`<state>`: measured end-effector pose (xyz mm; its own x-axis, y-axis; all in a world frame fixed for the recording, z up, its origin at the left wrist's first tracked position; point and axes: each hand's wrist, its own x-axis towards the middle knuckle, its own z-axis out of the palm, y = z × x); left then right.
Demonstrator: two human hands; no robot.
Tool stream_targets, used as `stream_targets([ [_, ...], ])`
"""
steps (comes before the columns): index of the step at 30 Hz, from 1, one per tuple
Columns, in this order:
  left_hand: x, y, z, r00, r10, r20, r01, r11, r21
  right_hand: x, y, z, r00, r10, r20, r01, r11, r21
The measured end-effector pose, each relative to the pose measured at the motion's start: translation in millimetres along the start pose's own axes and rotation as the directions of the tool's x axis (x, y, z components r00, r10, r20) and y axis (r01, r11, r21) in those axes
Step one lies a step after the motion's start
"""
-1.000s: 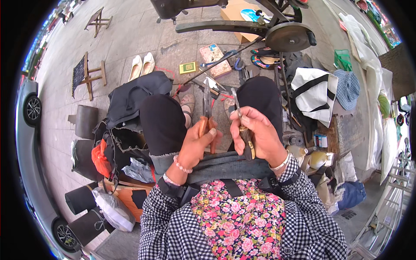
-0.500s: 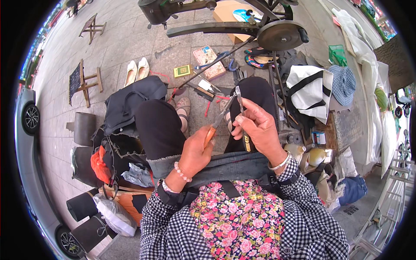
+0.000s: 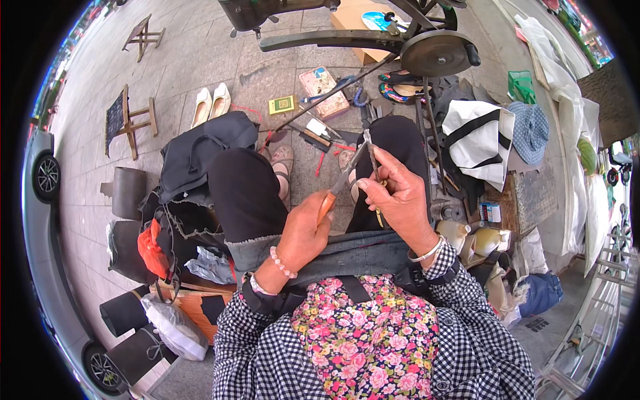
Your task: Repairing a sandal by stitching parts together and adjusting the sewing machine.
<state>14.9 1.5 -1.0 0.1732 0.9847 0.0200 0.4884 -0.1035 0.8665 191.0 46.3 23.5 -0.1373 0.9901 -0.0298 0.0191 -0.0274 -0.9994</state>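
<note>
Two hands work above the lap: left hand (image 3: pixel 303 230) is clamped on an orange-handled knife (image 3: pixel 339 189), blade aimed at one o'clock. Right hand (image 3: pixel 399 197) pinches thin metal tool (image 3: pixel 373 160), cream shoes (image 3: pixel 211 104) at eleven o'clock.

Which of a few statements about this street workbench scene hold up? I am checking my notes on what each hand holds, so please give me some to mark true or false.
1. The left hand grips a tool with an orange handle. True.
2. The right hand is resting flat on the knee. False: it is raised, with the fingers pinched on a thin metal tool.
3. A pair of cream shoes sits on the pavement. True.
4. The white bag with black straps lies to the person's left. False: it lies to the right.
5. The left wrist wears a pink bead bracelet. True.
</note>
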Motion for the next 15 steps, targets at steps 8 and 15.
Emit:
stream_targets([
  [8,-1,1,0,1.000,-0.012,-0.015,0.011,0.999,-0.031,-1,3,1,1.000,0.007,0.015,-0.007,1.000,0.018],
  [15,0,0,1,1.000,-0.011,0.007,0.011,1.000,-0.016,0,15,-1,0.999,-0.040,-0.013,0.039,0.997,-0.061],
])
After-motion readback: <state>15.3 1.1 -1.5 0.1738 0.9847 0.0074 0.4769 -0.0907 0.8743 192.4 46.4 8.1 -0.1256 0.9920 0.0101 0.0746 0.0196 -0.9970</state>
